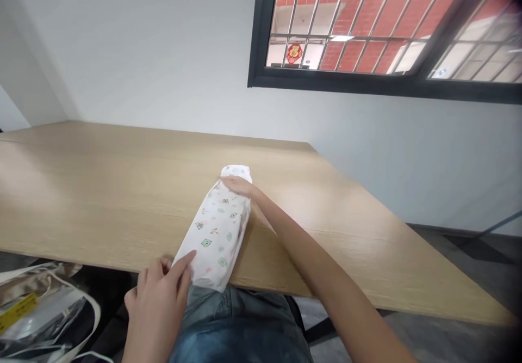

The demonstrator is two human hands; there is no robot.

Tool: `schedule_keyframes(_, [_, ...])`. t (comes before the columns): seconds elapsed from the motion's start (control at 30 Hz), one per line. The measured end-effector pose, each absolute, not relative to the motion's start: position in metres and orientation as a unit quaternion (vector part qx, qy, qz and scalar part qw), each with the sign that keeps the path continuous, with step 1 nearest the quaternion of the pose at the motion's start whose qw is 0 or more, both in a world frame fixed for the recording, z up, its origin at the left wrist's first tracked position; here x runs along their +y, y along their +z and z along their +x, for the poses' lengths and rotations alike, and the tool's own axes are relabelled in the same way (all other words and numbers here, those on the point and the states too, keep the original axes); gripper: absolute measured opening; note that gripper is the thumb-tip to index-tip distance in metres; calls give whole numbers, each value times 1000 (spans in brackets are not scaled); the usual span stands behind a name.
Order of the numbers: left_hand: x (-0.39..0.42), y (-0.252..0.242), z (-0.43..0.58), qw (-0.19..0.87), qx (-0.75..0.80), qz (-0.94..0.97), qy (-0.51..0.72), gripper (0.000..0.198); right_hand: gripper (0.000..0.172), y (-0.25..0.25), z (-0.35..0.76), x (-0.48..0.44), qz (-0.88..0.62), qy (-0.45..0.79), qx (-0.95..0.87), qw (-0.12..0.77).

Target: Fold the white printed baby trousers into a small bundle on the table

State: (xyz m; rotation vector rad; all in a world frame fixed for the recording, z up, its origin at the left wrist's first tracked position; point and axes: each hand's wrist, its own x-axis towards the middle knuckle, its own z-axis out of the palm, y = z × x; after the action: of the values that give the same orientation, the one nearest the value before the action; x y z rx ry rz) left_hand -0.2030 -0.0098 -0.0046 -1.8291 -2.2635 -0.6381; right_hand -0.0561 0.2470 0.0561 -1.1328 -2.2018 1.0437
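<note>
A folded white cloth (218, 229) with a small green, pink and grey print lies lengthwise on the wooden table, its near end reaching over the front edge. My left hand (163, 284) pinches the cloth's near left corner between thumb and forefinger. Across the far part of the cloth rests my right hand (238, 185), flat, with its fingers pointing left. A short piece of the cloth shows beyond that hand.
The table (122, 189) stretches far to the left and tapers off at the right. An open bag (44, 308) with packed items is below the front edge at the left. Behind the table are a wall and a barred window (350, 77).
</note>
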Motion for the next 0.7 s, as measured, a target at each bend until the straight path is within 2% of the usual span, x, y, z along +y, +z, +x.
schedule_keyframes(0.1, [-11, -15, -193, 157, -716, -643, -220, 27, 26, 55, -41, 245, -392, 377, -816, 196])
schedule_keyframes(0.23, [-15, -13, -161, 196, -629, -712, -241, 29, 31, 59, -7, 241, -374, 379, -832, 153])
schedule_keyframes(0.53, [-29, -1, -125, 84, -573, -758, -300, 35, 49, 65, 54, 209, -366, 356, -856, 80])
schedule_keyframes(0.7, [19, 30, -128, 24, -497, -841, -214, 38, 59, 66, 55, 181, -331, 368, -867, 50])
